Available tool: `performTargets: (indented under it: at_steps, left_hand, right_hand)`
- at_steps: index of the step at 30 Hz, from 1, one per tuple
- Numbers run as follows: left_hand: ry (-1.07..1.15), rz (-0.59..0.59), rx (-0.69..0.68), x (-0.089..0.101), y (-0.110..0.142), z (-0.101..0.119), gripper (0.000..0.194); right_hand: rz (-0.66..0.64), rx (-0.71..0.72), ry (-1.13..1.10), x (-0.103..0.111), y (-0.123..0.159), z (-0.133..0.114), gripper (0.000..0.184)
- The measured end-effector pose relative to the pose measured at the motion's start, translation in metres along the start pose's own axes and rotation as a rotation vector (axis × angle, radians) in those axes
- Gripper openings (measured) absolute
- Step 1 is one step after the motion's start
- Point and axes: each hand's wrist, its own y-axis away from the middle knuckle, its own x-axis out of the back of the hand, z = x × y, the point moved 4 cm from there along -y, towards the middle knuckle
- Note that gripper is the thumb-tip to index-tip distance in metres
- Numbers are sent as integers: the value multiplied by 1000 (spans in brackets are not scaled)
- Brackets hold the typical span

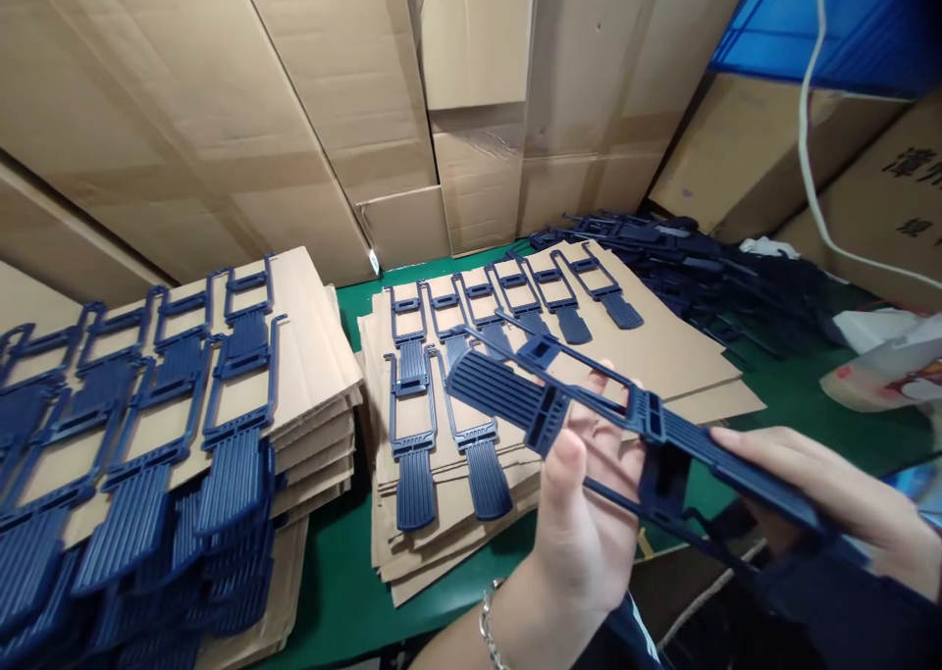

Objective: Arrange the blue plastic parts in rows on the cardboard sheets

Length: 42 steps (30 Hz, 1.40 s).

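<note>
My left hand (581, 523), with a chain bracelet at its wrist, is turned palm up and closed on a dark blue plastic frame with a ribbed paddle end (497, 395). The thumb presses near the paddle's base and the fingers pass behind. My right hand (824, 484) is closed around a second blue plastic frame (699, 435), its fingers lying along the ribbed part. The two frames overlap between my hands, so where one ends is partly hidden. Behind them, similar frames (412, 415) lie in rows on a cardboard stack (648, 356).
At left, a taller stack of cardboard sheets (313, 395) carries many more blue frames (177, 386). A tangled heap of blue parts (684, 258) lies at back right. Cardboard walls (331, 81) close off the green table (331, 572). A white cable (806, 140) hangs at right, above a plastic bag (875, 376).
</note>
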Motion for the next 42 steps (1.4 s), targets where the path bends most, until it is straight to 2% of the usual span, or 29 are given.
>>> performTargets:
  at_steps: [3,7,10,12,14,17,19,20,24,29,33,35,38,40,42]
  left_hand:
    - [-28,41,-37,4,7,9,35]
    - [-93,160,8,13,8,9,41]
    - [-60,202,29,15,5,13,47]
    - [-30,243,5,16,4,18,47]
    - [-15,297,-35,17,4,24,46]
    - [7,359,-109,19,4,35,43]
    - [13,384,-169,21,5,42,39]
    - [-1,390,-201,21,5,46,37]
    - [-138,342,-321,21,9,59,32]
    - [-319,265,-439,22,14,63,34]
    - [-352,274,-557,20,15,66,33]
    - [-365,260,-565,18,14,66,34]
    - [-447,246,-573,16,14,68,36]
    - [-493,230,-564,14,17,70,36]
    - [-513,213,-543,11,22,74,35]
  right_hand:
    - [-106,-36,-90,-12,7,-10,37]
    - [-220,24,-95,-18,21,5,44]
    - [-324,53,-238,-28,30,12,44]
    - [-262,0,-339,-37,33,12,42]
    - [-105,-113,-429,-46,35,9,38]
    - [117,-447,-595,-62,43,10,30]
    - [156,-633,-728,-72,47,9,34]
    - [155,-683,-786,-76,48,8,36]
    - [40,-756,-876,-80,46,7,37]
    - [-256,-839,-838,-81,50,9,48]
    - [-372,-999,-876,-81,61,6,42]
    - [-378,-1083,-872,-79,67,6,42]
    - [-364,-1087,-992,-77,68,11,51]
    - [-278,-1040,-1089,-76,63,19,57]
    - [-122,-969,-1137,-72,54,29,62]
